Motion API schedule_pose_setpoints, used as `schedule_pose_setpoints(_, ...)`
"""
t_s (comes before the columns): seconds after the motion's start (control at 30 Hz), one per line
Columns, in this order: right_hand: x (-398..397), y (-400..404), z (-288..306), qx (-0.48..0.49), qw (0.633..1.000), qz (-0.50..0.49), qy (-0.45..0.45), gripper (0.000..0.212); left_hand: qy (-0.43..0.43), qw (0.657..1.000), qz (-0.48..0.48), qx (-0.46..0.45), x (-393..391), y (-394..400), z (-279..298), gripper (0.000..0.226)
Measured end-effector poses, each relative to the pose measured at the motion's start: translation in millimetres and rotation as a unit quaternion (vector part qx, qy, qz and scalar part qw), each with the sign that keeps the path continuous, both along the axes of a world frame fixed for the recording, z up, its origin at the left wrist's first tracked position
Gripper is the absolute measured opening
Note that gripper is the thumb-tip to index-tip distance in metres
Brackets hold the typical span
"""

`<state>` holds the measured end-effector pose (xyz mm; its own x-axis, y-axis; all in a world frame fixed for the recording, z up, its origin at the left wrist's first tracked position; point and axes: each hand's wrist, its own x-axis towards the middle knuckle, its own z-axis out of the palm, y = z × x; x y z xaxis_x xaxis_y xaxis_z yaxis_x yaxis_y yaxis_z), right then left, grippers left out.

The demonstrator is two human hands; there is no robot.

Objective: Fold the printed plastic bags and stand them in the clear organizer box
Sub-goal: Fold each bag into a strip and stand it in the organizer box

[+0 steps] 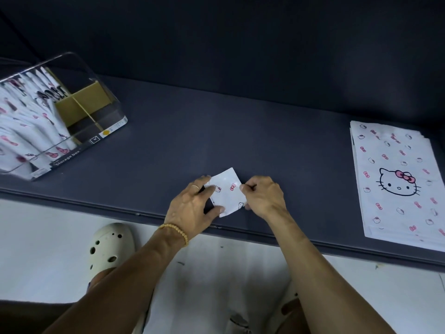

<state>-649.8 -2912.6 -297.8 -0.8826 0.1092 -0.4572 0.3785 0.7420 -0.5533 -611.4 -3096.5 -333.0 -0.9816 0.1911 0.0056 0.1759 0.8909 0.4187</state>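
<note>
Folded bag (227,191) pinched at opposite edges by left hand (192,208) and right hand (263,197); clear organizer box (106,97) holds upright folded bags (29,121).

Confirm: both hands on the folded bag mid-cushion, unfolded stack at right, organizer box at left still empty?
Not empty. The head view shows the box already holding many folded bags standing in rows. The rest holds: left hand and right hand grip the folded bag, stack at right.
</note>
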Motion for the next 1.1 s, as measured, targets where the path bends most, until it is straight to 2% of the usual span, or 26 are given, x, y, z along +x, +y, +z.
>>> schedule_pose_setpoints(0.17,-12,-2,5,-0.036,0.999,-0.010,0.019,0.015,0.017,1.000,-0.009,0.005,0,-4,5,0.054)
schedule_pose_setpoints(0.33,-18,-6,-2,-0.021,0.998,0.027,0.052,0.013,0.057,0.996,-0.064,-0.019,-1,-5,10,0.041)
schedule_pose_setpoints(0.4,-9,-7,-4,0.025,0.994,0.034,0.097,0.019,0.060,0.994,-0.077,-0.042,-2,-5,11,0.038)
schedule_pose_setpoints(0.43,-1,-8,-6,0.080,0.983,0.053,0.157,0.024,0.059,0.994,-0.078,-0.049,-2,-5,12,0.036)
schedule_pose_setpoints(0.5,20,-10,-14,0.191,0.931,0.132,0.281,0.027,0.062,0.994,-0.076,-0.055,-2,-5,13,0.035)
schedule_pose_setpoints(0.53,31,-12,-18,0.216,0.909,0.171,0.313,0.030,0.064,0.993,-0.074,-0.059,-2,-5,14,0.034)
schedule_pose_setpoints(0.6,47,-16,-30,0.221,0.899,0.226,0.304,0.039,0.063,0.992,-0.079,-0.076,-1,-5,15,0.036)
schedule_pose_setpoints(0.67,53,-17,-37,0.213,0.906,0.226,0.289,0.045,0.075,0.990,-0.084,-0.089,-3,-5,16,0.038)
schedule_pose_setpoints(0.77,51,-17,-38,0.202,0.910,0.231,0.278,0.045,0.114,0.986,-0.101,-0.071,-13,-4,15,0.028)
schedule_pose_setpoints(0.9,50,-10,-39,0.191,0.911,0.256,0.262,0.047,0.007,0.977,-0.178,-0.116,-23,-5,2,0.048)
schedule_pose_setpoints(1.1,54,20,-36,0.205,0.911,0.293,0.207,0.049,-0.002,0.979,-0.165,-0.122,-17,-12,-3,0.050)
